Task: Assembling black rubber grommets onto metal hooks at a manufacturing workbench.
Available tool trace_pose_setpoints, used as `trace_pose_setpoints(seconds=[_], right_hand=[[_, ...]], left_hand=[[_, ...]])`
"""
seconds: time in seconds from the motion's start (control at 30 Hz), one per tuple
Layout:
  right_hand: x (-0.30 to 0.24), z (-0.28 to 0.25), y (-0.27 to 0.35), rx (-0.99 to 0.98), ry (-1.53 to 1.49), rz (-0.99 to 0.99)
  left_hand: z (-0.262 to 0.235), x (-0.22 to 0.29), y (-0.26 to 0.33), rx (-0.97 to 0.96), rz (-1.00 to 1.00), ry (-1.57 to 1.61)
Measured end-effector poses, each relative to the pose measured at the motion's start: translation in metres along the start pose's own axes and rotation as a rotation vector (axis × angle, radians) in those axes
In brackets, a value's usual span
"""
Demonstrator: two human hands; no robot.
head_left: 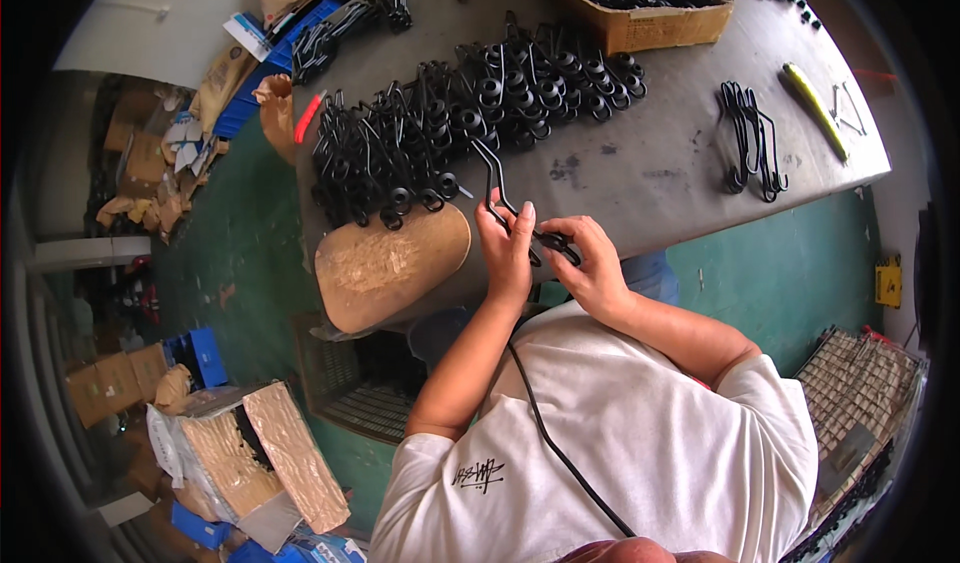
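My left hand (508, 255) is closed around a bent black metal rod (492, 168), whose upper end points away toward the pile on the table. Close beside it, my right hand (592, 271) pinches a small black part (560, 247) at the rod's near end. Whether that part is fitted on the rod cannot be made out, since fingers cover it. Beyond my hands lies a long heap of black bent rods (480, 98), many with round black rubber pieces on them. A worn wooden board (395, 268) sits at the table's near left edge, next to my left hand.
A cardboard box (665, 31) of black rubber pieces stands on the grey table (640, 178) at the back. To the right lie several bent rods (750, 143) and a yellow-green strip (815, 113). A red-handled object (308, 118) rests at the left edge. Below is a plastic crate (355, 403).
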State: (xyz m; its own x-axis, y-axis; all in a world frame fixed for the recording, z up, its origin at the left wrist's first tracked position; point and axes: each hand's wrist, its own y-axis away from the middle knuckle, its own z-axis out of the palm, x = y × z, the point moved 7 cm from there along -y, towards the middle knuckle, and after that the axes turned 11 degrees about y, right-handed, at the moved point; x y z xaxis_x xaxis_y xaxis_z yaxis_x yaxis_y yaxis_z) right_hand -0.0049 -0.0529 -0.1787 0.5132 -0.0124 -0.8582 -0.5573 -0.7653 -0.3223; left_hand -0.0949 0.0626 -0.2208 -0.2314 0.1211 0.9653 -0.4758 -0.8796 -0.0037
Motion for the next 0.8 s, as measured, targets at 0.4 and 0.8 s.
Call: trace_pose_setpoints(seconds=[0.4,0.8], right_hand=[[0.013,-0.001,0.007,0.110,-0.208,0.027],[0.025,0.009,0.015,-0.007,-0.398,0.276]], left_hand=[[0.005,0.003,0.003,-0.074,0.032,-0.101],[0.012,0.003,0.009,-0.038,-0.039,-0.028]])
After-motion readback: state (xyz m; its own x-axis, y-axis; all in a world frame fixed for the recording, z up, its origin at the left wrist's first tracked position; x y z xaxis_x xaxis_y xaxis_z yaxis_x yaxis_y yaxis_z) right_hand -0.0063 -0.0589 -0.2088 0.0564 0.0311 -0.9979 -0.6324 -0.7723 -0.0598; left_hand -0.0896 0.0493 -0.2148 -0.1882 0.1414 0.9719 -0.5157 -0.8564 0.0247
